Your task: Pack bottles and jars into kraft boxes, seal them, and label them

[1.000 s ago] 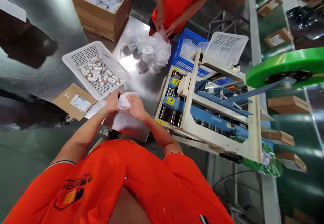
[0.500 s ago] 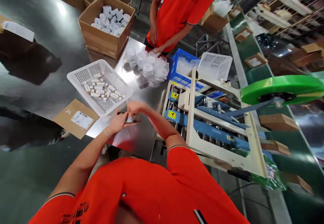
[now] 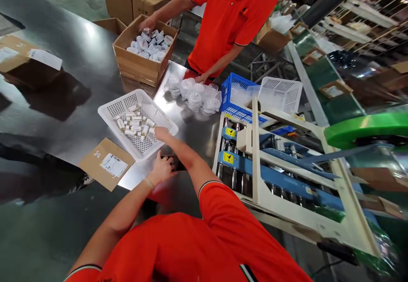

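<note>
Yellow pictogram stickers [image 3: 228, 158] on blue bars [image 3: 247, 165]

The right hand [image 3: 162, 134] has left the near side of the counter [image 3: 194, 131], where both hands met around a white item a second ago, and now reaches into the near right end of the white basket [image 3: 138, 124], at the small bottles [image 3: 135, 124]. The left hand [image 3: 162, 168] now has its fingers spread. Across the counter, one of the co-worker's hands [image 3: 148, 23] has moved from the plastic-wrapped stacks [image 3: 195, 97] into the open cardboard box [image 3: 137, 65].
</note>
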